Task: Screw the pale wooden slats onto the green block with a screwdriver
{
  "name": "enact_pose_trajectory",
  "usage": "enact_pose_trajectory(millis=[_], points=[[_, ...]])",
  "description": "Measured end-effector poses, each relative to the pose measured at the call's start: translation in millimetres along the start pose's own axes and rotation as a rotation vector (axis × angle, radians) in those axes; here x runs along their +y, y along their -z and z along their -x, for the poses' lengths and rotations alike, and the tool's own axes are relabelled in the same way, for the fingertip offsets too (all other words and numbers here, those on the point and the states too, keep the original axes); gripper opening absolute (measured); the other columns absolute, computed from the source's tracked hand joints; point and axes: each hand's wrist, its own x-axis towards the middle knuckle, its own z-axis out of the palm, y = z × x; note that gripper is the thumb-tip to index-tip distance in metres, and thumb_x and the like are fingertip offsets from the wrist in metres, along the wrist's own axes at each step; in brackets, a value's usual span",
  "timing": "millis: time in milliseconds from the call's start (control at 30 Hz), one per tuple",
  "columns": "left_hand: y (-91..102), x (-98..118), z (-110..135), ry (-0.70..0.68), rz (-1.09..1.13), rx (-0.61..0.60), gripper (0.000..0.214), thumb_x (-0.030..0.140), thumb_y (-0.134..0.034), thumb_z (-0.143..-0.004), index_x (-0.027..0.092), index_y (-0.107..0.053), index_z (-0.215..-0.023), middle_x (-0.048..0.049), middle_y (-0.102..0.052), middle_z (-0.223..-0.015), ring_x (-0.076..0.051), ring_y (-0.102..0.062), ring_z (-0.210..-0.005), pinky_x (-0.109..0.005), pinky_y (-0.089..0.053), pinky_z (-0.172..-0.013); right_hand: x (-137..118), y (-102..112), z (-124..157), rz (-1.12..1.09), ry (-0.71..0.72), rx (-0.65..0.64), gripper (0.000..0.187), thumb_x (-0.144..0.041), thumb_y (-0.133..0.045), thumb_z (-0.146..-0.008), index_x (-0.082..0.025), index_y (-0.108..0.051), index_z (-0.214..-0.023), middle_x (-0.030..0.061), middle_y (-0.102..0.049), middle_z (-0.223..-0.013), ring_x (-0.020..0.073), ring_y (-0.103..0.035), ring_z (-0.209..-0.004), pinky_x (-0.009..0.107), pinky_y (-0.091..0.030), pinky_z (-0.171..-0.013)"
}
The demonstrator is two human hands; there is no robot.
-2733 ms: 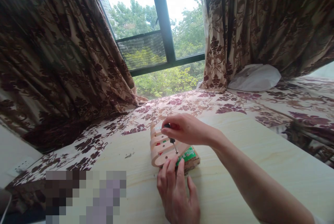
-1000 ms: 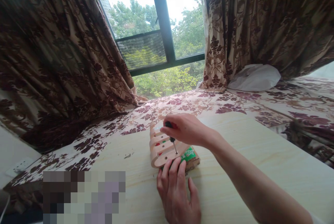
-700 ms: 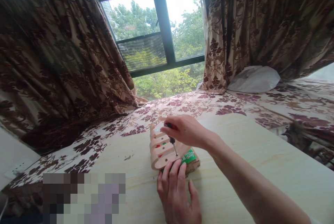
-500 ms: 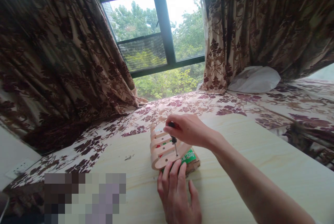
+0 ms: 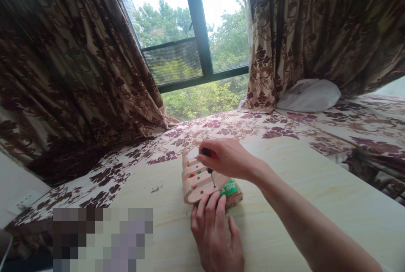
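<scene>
My right hand [image 5: 218, 157] is closed round the dark handle of a screwdriver [image 5: 212, 175]. Its metal shaft points down, with the tip at a screw spot on a pale wooden slatted piece [image 5: 196, 197]. Rounded ends and several holes show along the slats. Beneath the wood lies a green and red printed packet or box [image 5: 230, 188] with a brown edge. My left hand [image 5: 217, 234] lies with fingers stretched out and slightly apart, its fingertips against the near edge of the wooden piece. What is under those fingertips is hidden.
A pale wood-grain tabletop [image 5: 278, 213] carries the work, with small dark scraps [image 5: 156, 189] on its left. Floral cloth [image 5: 218, 126] spreads behind it. Beyond stand a window [image 5: 207, 61], patterned curtains [image 5: 85, 65] and a white plastic bag [image 5: 310, 95]. The lower left is pixelated.
My right hand has turned slightly and shifted a little left on the screwdriver handle. The screwdriver tip stays at the same spot. My left hand and the wooden piece keep their places.
</scene>
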Motion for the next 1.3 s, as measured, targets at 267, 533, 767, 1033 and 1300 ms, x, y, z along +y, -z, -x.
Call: enact_pose_trajectory(millis=[267,533,767,1033,1300], points=[[0.2,-1,0,0.004,-0.010,-0.023,0.040,0.011,-0.052,-0.074,0.015,-0.053,-0.114,-0.0083,-0.059,-0.113,-0.024,-0.043,-0.116,-0.045,-0.030,-0.098,3,-2,-3,0.018,-0.052,-0.024,0.022,-0.036,-0.050,-0.083,-0.018,-0.057,-0.073,-0.0015,-0.051,-0.062,0.0089,-0.037,-0.057,0.024,-0.023,-0.054],[2.0,-1,0,0.001,-0.013,-0.036,0.041,0.011,-0.053,-0.074,0.015,-0.052,-0.115,-0.0087,-0.059,-0.114,-0.025,-0.043,-0.116,-0.045,-0.030,-0.099,0,4,1,-0.070,0.080,-0.090,0.018,-0.033,-0.049,-0.085,-0.019,-0.060,-0.083,-0.0027,-0.053,-0.065,0.0073,-0.039,-0.057,0.022,-0.024,-0.054],[2.0,-1,-1,-0.004,-0.010,-0.020,0.040,0.012,-0.052,-0.074,0.015,-0.052,-0.114,-0.0085,-0.059,-0.114,-0.025,-0.043,-0.117,-0.045,-0.032,-0.098,4,-4,-4,-0.016,-0.038,-0.022,0.022,-0.035,-0.050,-0.084,-0.017,-0.057,-0.075,-0.0015,-0.051,-0.061,0.0085,-0.037,-0.056,0.024,-0.023,-0.053],[2.8,-1,0,-0.013,-0.015,-0.033,0.041,0.011,-0.053,-0.073,0.014,-0.053,-0.114,-0.0092,-0.059,-0.114,-0.025,-0.043,-0.117,-0.045,-0.031,-0.098,-1,7,2,-0.113,0.079,-0.122,0.014,-0.029,-0.050,-0.083,-0.020,-0.061,-0.081,-0.0029,-0.053,-0.065,0.0075,-0.040,-0.058,0.022,-0.024,-0.054],[2.5,-1,-1,-0.018,-0.015,-0.025,0.041,0.011,-0.054,-0.073,0.014,-0.053,-0.114,-0.0092,-0.059,-0.113,-0.025,-0.043,-0.116,-0.045,-0.030,-0.098,6,0,-3,-0.019,-0.080,-0.032,0.025,-0.035,-0.051,-0.083,-0.016,-0.054,-0.067,-0.0022,-0.048,-0.058,0.0079,-0.034,-0.054,0.024,-0.021,-0.052]])
